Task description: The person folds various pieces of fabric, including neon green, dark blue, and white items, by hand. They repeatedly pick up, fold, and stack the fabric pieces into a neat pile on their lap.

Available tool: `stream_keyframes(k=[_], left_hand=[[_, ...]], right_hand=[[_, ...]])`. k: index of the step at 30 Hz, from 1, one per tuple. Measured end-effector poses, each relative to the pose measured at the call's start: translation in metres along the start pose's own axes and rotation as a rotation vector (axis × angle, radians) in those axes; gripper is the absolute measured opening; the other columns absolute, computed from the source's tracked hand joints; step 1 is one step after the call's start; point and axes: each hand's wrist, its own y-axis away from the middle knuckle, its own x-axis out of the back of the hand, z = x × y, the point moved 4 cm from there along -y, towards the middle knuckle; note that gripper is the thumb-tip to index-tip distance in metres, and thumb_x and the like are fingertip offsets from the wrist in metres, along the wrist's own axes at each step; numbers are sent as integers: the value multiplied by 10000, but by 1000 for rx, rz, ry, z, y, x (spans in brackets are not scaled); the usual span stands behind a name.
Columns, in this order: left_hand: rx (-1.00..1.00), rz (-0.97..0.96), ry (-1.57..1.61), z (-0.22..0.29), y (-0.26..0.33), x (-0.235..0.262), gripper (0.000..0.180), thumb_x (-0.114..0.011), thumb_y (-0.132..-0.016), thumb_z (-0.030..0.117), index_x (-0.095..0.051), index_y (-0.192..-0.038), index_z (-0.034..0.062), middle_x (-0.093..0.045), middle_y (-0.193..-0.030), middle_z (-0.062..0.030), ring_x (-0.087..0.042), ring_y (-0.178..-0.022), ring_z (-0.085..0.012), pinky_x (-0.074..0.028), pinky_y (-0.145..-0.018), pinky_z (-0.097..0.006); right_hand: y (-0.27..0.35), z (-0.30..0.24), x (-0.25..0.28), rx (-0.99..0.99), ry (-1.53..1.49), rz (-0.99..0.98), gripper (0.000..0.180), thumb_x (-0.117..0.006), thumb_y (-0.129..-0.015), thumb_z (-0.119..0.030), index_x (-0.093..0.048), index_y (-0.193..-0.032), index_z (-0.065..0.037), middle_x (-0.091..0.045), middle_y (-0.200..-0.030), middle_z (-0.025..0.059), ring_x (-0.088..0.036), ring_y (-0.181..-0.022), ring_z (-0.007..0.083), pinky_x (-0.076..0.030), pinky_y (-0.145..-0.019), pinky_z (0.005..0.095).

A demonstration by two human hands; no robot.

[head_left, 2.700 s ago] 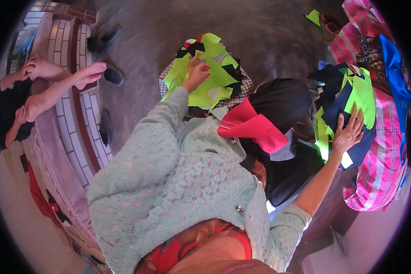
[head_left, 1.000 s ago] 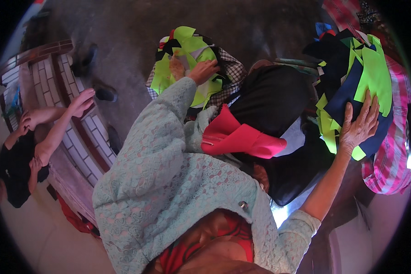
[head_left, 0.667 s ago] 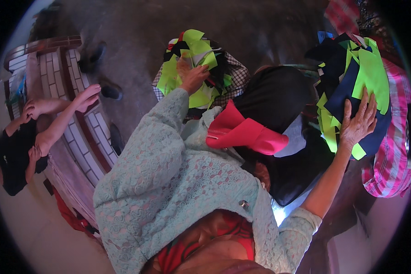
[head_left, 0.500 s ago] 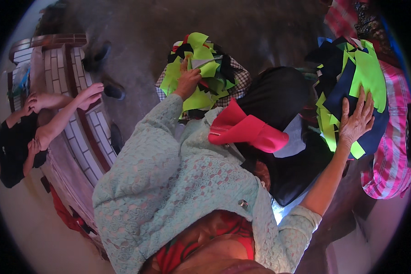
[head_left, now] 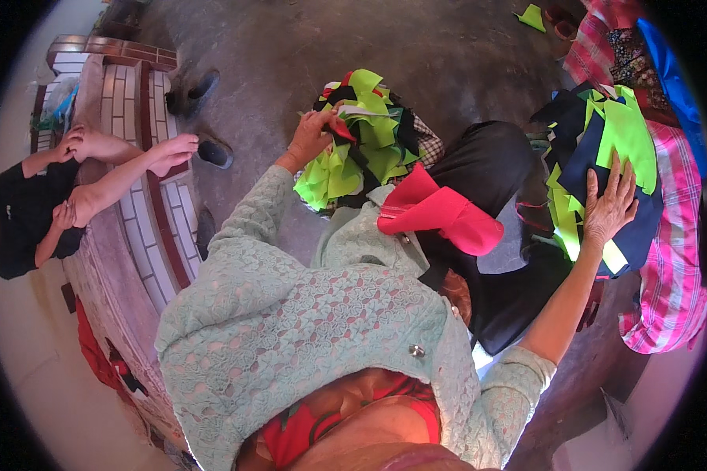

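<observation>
Two cloth heaps show: the upper-centre heap (head_left: 377, 157) and the right-hand heap (head_left: 627, 141), their overlapping pieces too many to count. One folded red cloth (head_left: 448, 213) lies at the centre, one lone lime scrap (head_left: 532, 17) at upper right and one blue cloth (head_left: 672, 90) near it. Two hands are the wearer's: left hand (head_left: 310, 137), right hand (head_left: 609, 204). One other person (head_left: 35, 208) at left shows two hands and two bare feet (head_left: 171, 154). At least three dark shoes (head_left: 215, 154) lie at upper left.

Lime green, black and red in the left scrap heap (head_left: 330, 169); lime green and navy in the right scrap heap (head_left: 580, 179); hot-pink folded cloth (head_left: 440, 212); mint lace cardigan (head_left: 291, 330); pink-and-white plaid fabric (head_left: 672, 275).
</observation>
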Motion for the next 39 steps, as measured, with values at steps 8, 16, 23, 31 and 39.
stream_keyframes(k=[8, 16, 23, 31, 39], left_hand=[[283, 275, 387, 14, -47, 58, 159, -608, -748, 83, -498, -855, 41, -534, -667, -55, -502, -638, -106, -423, -576, -280], [182, 395, 490, 70, -93, 109, 211, -591, -812, 79, -558, -1016, 33, -598, -817, 8, -533, -743, -65, -443, -670, -225], [167, 387, 915, 91, -108, 138, 222, -568, -850, 44, -591, -1068, 6, -625, -865, 2, -563, -743, -55, -460, -665, -208], [22, 305, 1412, 135, -149, 140, 246, -503, -885, 39, -538, -1125, -1, -601, -990, -58, -588, -832, -114, -497, -713, -247], [-242, 173, 1346, 229, -196, 122, 314, -481, -903, 70, -481, -1199, -34, -570, -1151, -128, -572, -1008, -203, -480, -862, -304]], right_hand=[[3, 1, 6, -6, 20, 15, 581, -403, -863, -590, -329, -1380, -336, -369, -1405, 5, -351, -1286, 230, -275, -999, 540], [4, 1, 9, -8, 14, 1, 593, -415, -859, -581, -329, -1384, -318, -360, -1409, 20, -330, -1295, 231, -249, -1018, 543], [5, -1, 14, -23, -25, -14, 596, -445, -853, -566, -337, -1380, -311, -348, -1415, 15, -315, -1305, 236, -220, -1036, 532], [15, 4, 19, -12, -202, -9, 668, -604, -763, -498, -403, -1356, -264, -332, -1427, 32, -284, -1324, 243, -163, -1070, 490], [22, -14, 65, -79, -759, 220, 477, -705, -742, -213, -572, -1183, -89, -475, -1287, 141, -412, -1224, 285, -366, -959, 387]])
